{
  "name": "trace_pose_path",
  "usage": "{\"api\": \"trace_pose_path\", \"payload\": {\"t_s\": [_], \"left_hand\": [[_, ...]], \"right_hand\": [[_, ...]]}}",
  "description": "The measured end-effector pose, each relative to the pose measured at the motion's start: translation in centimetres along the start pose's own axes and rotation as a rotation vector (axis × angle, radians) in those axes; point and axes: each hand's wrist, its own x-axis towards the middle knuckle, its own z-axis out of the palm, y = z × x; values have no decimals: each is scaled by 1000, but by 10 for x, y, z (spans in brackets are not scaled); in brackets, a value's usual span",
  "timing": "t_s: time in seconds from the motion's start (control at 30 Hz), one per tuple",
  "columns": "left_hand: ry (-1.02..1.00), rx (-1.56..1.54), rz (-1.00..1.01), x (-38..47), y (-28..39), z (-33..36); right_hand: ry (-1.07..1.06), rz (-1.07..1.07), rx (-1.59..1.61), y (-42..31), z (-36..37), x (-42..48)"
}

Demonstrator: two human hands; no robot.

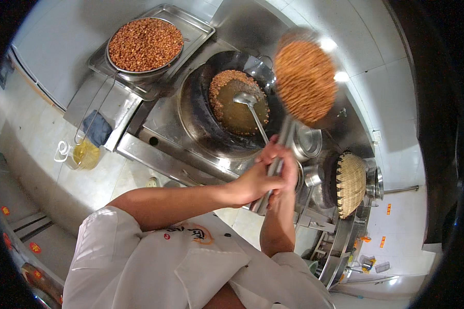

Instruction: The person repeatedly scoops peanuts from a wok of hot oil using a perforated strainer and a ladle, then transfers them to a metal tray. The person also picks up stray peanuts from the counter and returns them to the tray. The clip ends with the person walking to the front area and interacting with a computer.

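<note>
My left hand (253, 183) and my right hand (288, 168) are both closed around the long metal handle (286, 135) of a strainer. Its bowl, blurred by motion, is heaped with reddish-brown peanuts (305, 81) and hangs above the right rim of a dark wok (197, 104). Oil (232, 112) lies in the wok, with more peanuts (216, 90) along its edge. A metal ladle (245, 99) rests in the oil. Its handle runs up to my fingers, and I cannot tell whether they grip it too.
Left of the wok, a second strainer of peanuts (146, 44) sits over a metal tray (195, 31). A dark cloth (97, 127) hangs by the counter above an oil jug (86, 154). To the right are a metal pot (307, 141) and a woven basket (351, 185).
</note>
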Motion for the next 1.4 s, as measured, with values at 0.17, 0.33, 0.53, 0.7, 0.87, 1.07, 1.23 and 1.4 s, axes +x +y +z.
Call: {"api": "trace_pose_path", "payload": {"t_s": [0.17,0.33,0.53,0.7,0.87,1.07,1.23,1.4], "left_hand": [[259,-414,0,-19,-27,-6],[68,-238,11,-15,1,12],[-236,199,58,-26,36,3],[-82,407,42,-103,-5,-77],[653,278,-15,-233,-69,-157],[1469,226,36,-376,-149,-182],[1786,-25,52,-435,-254,-145],[1812,-186,-13,-466,-372,-101]], "right_hand": [[39,24,-241,50,-26,-13],[158,123,-20,8,-2,-8],[-27,-36,110,-80,32,-7],[-162,218,243,-70,5,2],[-139,671,560,-15,-52,13],[-288,847,523,-5,-90,19],[-304,517,273,-36,-108,19],[-410,501,140,-36,-126,31]]}}
